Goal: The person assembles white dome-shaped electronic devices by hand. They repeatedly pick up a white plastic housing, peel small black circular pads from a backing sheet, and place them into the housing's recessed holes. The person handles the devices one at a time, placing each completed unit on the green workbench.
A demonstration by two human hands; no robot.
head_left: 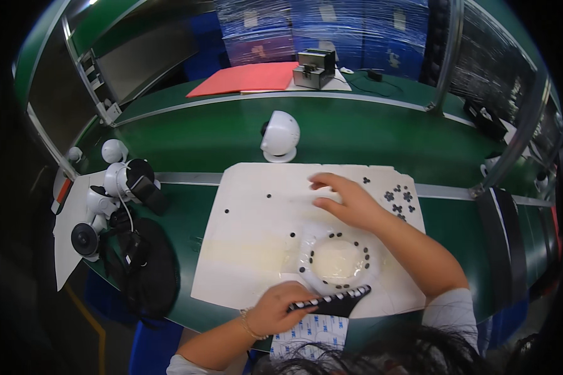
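My left hand (284, 307), wearing a bracelet, is closed on a black strip (331, 299) with a row of white patches along its edge. The strip lies near the front edge of a white sheet (244, 244). Just beyond it is a round white ring (306, 250), wrapped in something clear, with several small black dots around its rim. My right hand (350, 201) hovers above the sheet, thumb and forefinger apart, with nothing visible between them. A few loose black dots (293, 235) lie left of the ring. Clusters of black dots (398, 197) sit near the sheet's right edge.
A white rounded camera-like device (281, 136) stands behind the sheet. More white devices (116, 180) and a black bag (150, 269) are at the left. A blue-printed white sheet (309, 334) lies in front. A metal box (314, 69) and red sheet (244, 78) rest on the far shelf.
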